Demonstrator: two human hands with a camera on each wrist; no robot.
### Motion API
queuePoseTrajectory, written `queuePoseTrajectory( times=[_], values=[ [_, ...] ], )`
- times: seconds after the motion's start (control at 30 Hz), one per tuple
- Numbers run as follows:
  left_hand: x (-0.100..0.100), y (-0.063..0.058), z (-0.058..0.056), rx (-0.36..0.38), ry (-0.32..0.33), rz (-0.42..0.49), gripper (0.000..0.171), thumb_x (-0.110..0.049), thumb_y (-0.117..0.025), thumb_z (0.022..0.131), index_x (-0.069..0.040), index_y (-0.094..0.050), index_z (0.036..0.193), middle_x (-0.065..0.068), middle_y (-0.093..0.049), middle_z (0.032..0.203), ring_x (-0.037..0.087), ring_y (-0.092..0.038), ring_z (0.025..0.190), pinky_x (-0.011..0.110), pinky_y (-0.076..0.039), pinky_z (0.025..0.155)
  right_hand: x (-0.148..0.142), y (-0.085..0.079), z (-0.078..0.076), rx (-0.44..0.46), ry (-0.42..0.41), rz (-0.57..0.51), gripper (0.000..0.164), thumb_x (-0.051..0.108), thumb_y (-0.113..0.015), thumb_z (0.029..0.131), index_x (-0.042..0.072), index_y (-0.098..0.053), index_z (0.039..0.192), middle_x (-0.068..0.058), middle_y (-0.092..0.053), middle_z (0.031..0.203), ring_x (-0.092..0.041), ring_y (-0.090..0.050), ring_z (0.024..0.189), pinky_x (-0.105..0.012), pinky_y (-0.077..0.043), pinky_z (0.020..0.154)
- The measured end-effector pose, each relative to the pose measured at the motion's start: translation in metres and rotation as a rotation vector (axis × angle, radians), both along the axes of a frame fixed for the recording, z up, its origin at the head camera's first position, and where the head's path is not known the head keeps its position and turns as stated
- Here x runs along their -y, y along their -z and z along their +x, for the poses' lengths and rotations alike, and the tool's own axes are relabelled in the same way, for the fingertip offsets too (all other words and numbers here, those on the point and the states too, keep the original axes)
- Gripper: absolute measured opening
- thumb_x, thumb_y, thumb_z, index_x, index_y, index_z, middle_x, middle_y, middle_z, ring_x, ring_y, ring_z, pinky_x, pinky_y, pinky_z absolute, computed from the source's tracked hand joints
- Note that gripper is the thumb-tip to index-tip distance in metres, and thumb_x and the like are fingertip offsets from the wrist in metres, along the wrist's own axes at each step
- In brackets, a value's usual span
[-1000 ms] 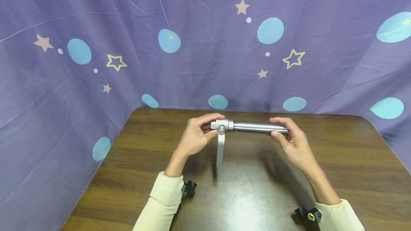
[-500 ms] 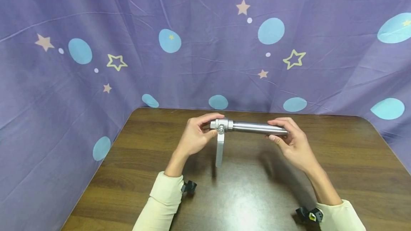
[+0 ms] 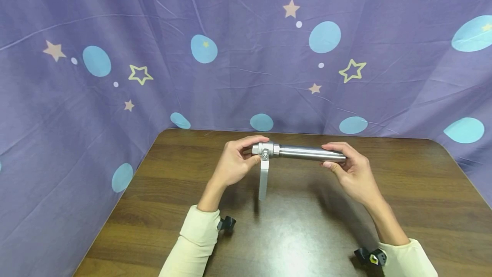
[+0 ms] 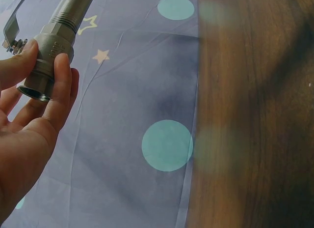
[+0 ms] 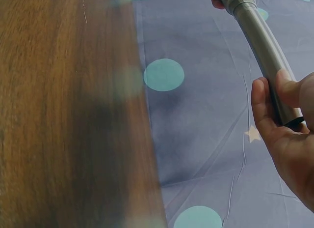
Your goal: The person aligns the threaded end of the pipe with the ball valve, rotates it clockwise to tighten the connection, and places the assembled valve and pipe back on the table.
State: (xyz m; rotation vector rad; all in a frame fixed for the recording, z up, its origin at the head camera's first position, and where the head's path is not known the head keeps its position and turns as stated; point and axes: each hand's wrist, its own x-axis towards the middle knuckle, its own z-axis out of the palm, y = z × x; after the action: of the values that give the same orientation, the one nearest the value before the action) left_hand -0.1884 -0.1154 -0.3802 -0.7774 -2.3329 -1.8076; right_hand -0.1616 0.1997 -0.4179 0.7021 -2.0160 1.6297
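A silver ball valve [image 3: 267, 149] with a flat lever handle [image 3: 263, 181] is joined to a shiny metal pipe [image 3: 301, 152], and both hands hold the assembly raised over the table. My left hand [image 3: 235, 163] grips the valve body at the left end, thumb in front and fingers behind; the left wrist view shows the valve's open round mouth [image 4: 35, 94] by the palm. On the right, my right hand [image 3: 353, 173] holds the pipe's far end between thumb and fingers. Threads show where the pipe [image 4: 73, 12] meets the valve's hex end. The lever points down toward the person.
The brown wooden table [image 3: 161, 191] lies beneath, with shadows of the hands on it. A purple curtain [image 3: 238, 54] with stars and blue spots hangs behind its back edge and at the sides. Black wrist cameras [image 3: 226, 224] sit at both cuffs.
The fingers of my right hand have shifted slightly on the pipe's end. The left hand and the valve stay almost in place.
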Motion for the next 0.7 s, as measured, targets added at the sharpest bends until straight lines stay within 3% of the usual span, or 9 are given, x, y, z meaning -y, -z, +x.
queuePoseTrajectory(
  times=[0.33, 0.57, 0.7],
  values=[
    [-0.0004, 0.0011, -0.0001, -0.009, 0.011, 0.016, 0.05, 0.02, -0.07, 0.084, 0.001, -0.074, 0.13, 0.019, -0.074, 0.135, 0.018, -0.072, 0.107, 0.034, -0.068, 0.095, -0.0024, -0.001, 0.0006, 0.034, -0.004, 0.024, 0.048, -0.031, -0.068, 0.082, -0.012, -0.068, 0.126, 0.008, -0.073, 0.115, -0.002, -0.074, 0.086, -0.016, -0.065, 0.073],
    [0.0001, 0.0017, -0.0011, -0.01, 0.019, 0.027, 0.05, 0.02, -0.07, 0.084, 0.002, -0.073, 0.13, 0.02, -0.073, 0.137, 0.02, -0.072, 0.111, 0.045, -0.066, 0.1, -0.0038, -0.0004, -0.0006, 0.073, -0.071, -0.011, 0.044, -0.029, -0.064, 0.087, -0.016, -0.063, 0.129, 0.007, -0.076, 0.106, -0.005, -0.077, 0.085, -0.02, -0.067, 0.077],
    [0.0005, 0.0022, -0.0017, -0.013, 0.016, 0.022, 0.05, 0.02, -0.07, 0.084, 0.002, -0.074, 0.13, 0.018, -0.074, 0.136, 0.019, -0.071, 0.111, 0.044, -0.066, 0.1, -0.0044, -0.0006, 0.0, 0.09, -0.066, 0.007, 0.044, -0.027, -0.064, 0.088, -0.014, -0.064, 0.13, 0.008, -0.077, 0.103, -0.005, -0.078, 0.084, -0.021, -0.068, 0.076]
  ],
)
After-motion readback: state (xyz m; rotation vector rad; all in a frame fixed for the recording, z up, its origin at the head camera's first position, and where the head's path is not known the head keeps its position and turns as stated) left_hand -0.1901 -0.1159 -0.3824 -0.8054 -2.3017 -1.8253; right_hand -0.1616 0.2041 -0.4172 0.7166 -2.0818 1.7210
